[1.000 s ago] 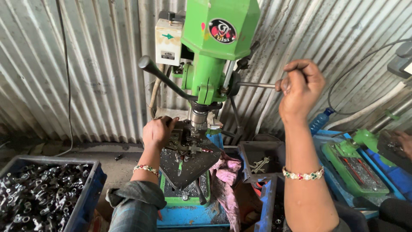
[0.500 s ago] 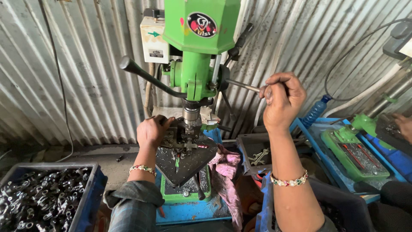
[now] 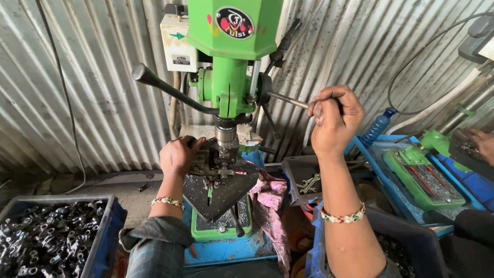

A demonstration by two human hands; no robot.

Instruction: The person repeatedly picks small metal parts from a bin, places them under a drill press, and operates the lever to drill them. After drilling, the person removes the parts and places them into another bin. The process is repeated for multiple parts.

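Observation:
A green drill press (image 3: 234, 62) stands in front of me against a corrugated metal wall. My right hand (image 3: 334, 118) is closed around the end of its feed lever (image 3: 288, 100). My left hand (image 3: 177, 154) grips a dark metal workpiece (image 3: 206, 162) on the black drill table (image 3: 218, 193), directly under the chuck (image 3: 225, 138). The chuck is low, close above the workpiece. Another black-knobbed lever (image 3: 154, 82) sticks out to the left.
A blue crate (image 3: 110, 226) of dark metal parts sits lower left. A pink rag (image 3: 267, 198) hangs beside the table. Wrenches lie in a grey tray (image 3: 293, 170). A second green machine (image 3: 417, 172) and another person's hand (image 3: 483, 141) are at right.
My right hand has pulled the feed lever down and toward me, and the chuck has come down toward the workpiece. My left hand stays on the workpiece.

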